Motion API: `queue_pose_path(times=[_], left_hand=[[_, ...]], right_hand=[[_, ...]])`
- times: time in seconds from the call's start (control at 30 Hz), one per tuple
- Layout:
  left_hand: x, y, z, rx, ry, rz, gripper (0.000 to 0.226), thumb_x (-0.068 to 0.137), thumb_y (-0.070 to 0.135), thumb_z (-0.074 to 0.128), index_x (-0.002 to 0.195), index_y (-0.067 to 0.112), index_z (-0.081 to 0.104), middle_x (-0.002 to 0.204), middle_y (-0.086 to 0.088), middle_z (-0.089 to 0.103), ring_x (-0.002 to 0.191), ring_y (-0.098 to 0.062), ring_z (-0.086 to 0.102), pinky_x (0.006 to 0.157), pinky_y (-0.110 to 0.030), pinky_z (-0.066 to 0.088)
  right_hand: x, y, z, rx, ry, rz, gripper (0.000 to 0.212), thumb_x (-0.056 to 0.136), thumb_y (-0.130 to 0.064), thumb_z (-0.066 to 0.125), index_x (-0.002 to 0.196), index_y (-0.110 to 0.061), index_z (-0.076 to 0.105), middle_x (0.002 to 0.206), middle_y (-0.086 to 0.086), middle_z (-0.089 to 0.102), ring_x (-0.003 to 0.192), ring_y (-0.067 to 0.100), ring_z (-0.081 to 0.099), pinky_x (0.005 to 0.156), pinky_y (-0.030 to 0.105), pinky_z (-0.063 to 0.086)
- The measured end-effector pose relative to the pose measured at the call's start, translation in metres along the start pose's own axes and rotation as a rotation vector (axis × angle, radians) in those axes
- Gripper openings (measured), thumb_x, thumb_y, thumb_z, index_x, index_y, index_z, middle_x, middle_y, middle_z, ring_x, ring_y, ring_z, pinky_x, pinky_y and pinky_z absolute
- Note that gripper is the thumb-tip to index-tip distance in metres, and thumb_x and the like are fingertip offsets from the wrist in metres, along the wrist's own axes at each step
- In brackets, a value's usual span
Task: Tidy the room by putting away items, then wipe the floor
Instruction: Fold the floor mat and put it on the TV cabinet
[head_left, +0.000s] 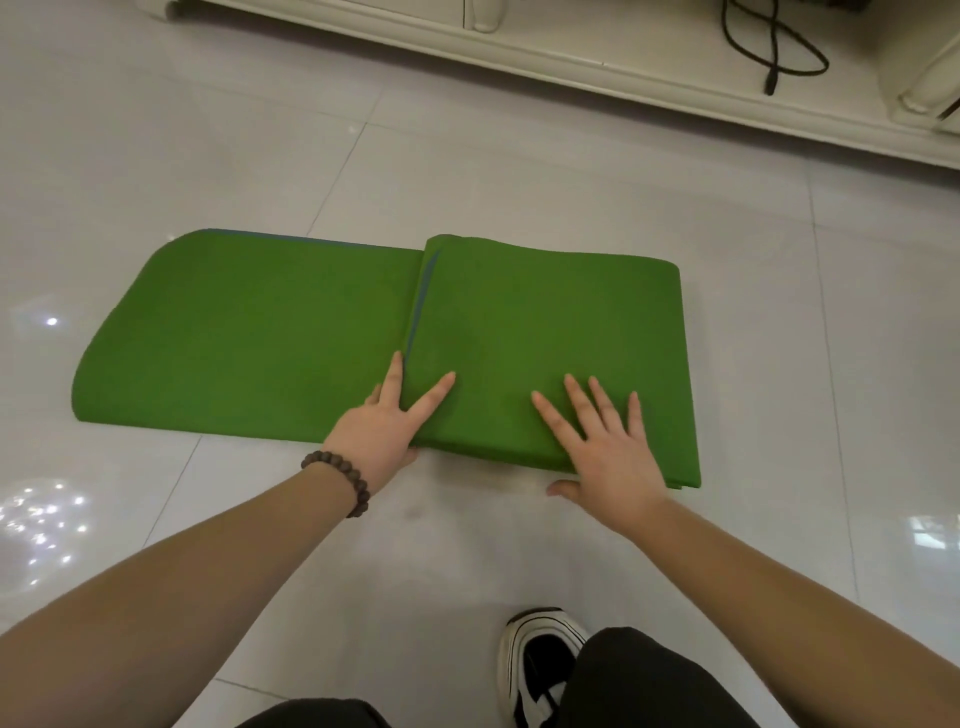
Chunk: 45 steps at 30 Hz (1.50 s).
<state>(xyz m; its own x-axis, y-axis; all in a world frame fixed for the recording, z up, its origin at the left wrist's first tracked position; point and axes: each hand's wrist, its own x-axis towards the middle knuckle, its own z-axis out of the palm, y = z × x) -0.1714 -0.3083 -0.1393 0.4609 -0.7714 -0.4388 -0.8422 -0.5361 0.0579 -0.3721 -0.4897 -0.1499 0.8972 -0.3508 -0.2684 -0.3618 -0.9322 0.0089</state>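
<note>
There is just one camera, and it sits on my head. It looks forward and down at the white tile floor (519, 171) in front of me. The view is wide, so straight lines bend near the edges. It is close enough to show both my arms coming in from the bottom, my left hand (382, 428) and right hand (605, 452) near the middle, and my shoe (540, 660) at the bottom. At the top it reaches the base of a cream cabinet (597, 57).
</note>
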Motion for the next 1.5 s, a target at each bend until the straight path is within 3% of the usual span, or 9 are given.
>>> queue_pose_path(times=[0.27, 0.43, 0.67, 0.77, 0.9, 1.03, 1.13, 1.33, 1.5], left_hand=[[-0.014, -0.019, -0.055, -0.159, 0.417, -0.111, 0.086, 0.089, 0.026, 0.062, 0.153, 0.029, 0.006, 0.154, -0.005, 0.031, 0.094, -0.032, 0.064, 0.062, -0.034, 0.047], [-0.012, -0.034, -0.089, -0.057, 0.354, -0.248, 0.051, 0.099, 0.025, 0.042, 0.147, 0.015, 0.028, 0.094, -0.012, 0.062, 0.075, -0.031, 0.06, 0.062, -0.038, 0.048], [-0.015, 0.013, -0.194, -0.822, 0.853, -0.088, 0.048, 0.095, 0.01, 0.052, 0.14, 0.019, 0.036, 0.067, -0.004, 0.061, 0.057, -0.021, 0.059, 0.058, -0.03, 0.052], [-0.028, 0.03, -0.23, -1.113, 0.893, 0.11, 0.068, 0.088, 0.001, 0.058, 0.145, 0.022, 0.026, 0.091, 0.003, 0.065, 0.074, -0.011, 0.067, 0.067, -0.02, 0.056], [-0.029, 0.033, -0.249, -0.126, 1.094, 0.069, 0.1, 0.07, 0.042, 0.078, 0.15, 0.027, 0.02, 0.134, -0.02, 0.04, 0.123, -0.03, 0.037, 0.097, -0.054, 0.041], [-0.01, 0.025, -0.256, 0.384, 0.612, 0.102, 0.121, 0.065, 0.079, 0.058, 0.152, 0.025, -0.007, 0.159, -0.013, -0.016, 0.146, -0.034, -0.013, 0.112, -0.065, -0.004], [0.006, 0.021, -0.231, 0.272, 0.373, 0.151, 0.105, 0.078, 0.072, 0.053, 0.152, 0.021, -0.001, 0.149, -0.005, 0.031, 0.136, -0.025, 0.03, 0.117, -0.046, 0.016], [0.021, 0.017, -0.233, 0.183, 0.319, 0.13, 0.124, 0.06, 0.084, 0.059, 0.151, 0.023, 0.001, 0.135, -0.002, 0.042, 0.122, -0.024, 0.043, 0.106, -0.042, 0.035], [0.019, 0.024, -0.233, 0.127, 0.379, 0.126, 0.076, 0.075, 0.075, 0.054, 0.133, 0.03, 0.034, 0.117, 0.003, 0.053, 0.108, -0.018, 0.05, 0.095, -0.036, 0.039]], right_hand=[[0.02, -0.008, -0.041, 0.114, 0.435, -0.022, 0.099, 0.067, -0.02, 0.082, 0.146, -0.028, 0.023, 0.131, 0.02, 0.056, 0.113, 0.041, 0.059, 0.088, 0.052, 0.05], [0.037, 0.007, -0.099, 0.131, 0.481, 0.023, 0.087, 0.066, -0.016, 0.079, 0.139, -0.03, 0.033, 0.118, 0.017, 0.063, 0.087, 0.037, 0.066, 0.056, 0.038, 0.053], [0.04, 0.029, -0.198, 0.206, 0.41, 0.06, 0.074, 0.085, -0.026, 0.057, 0.148, -0.039, 0.02, 0.129, 0.001, 0.053, 0.098, 0.028, 0.059, 0.074, 0.038, 0.051], [0.038, 0.046, -0.253, 0.338, 0.381, 0.02, 0.072, 0.088, -0.024, 0.058, 0.147, -0.04, 0.02, 0.125, -0.002, 0.055, 0.097, 0.02, 0.056, 0.081, 0.034, 0.049], [0.047, 0.07, -0.314, 0.42, 0.182, -0.097, 0.068, 0.088, -0.023, 0.059, 0.136, -0.056, 0.025, 0.116, -0.01, 0.056, 0.094, 0.01, 0.056, 0.083, 0.036, 0.049], [0.07, 0.066, -0.307, 0.222, -0.043, -0.197, 0.064, 0.085, -0.028, 0.056, 0.136, -0.056, 0.027, 0.12, -0.01, 0.058, 0.098, 0.011, 0.054, 0.084, 0.031, 0.045], [0.079, 0.059, -0.269, 0.117, -0.068, -0.186, 0.067, 0.089, -0.039, 0.049, 0.143, -0.053, 0.012, 0.129, -0.005, 0.053, 0.112, 0.017, 0.05, 0.096, 0.037, 0.041], [0.036, 0.095, -0.246, 0.026, -0.053, -0.035, 0.11, 0.057, -0.097, 0.023, 0.142, -0.046, -0.024, 0.157, -0.004, 0.009, 0.144, 0.02, 0.009, 0.116, 0.057, 0.0], [0.034, 0.094, -0.25, -0.059, -0.008, -0.054, 0.092, 0.079, -0.057, 0.056, 0.149, -0.032, 0.003, 0.14, 0.002, 0.037, 0.123, 0.02, 0.039, 0.107, 0.044, 0.033]])
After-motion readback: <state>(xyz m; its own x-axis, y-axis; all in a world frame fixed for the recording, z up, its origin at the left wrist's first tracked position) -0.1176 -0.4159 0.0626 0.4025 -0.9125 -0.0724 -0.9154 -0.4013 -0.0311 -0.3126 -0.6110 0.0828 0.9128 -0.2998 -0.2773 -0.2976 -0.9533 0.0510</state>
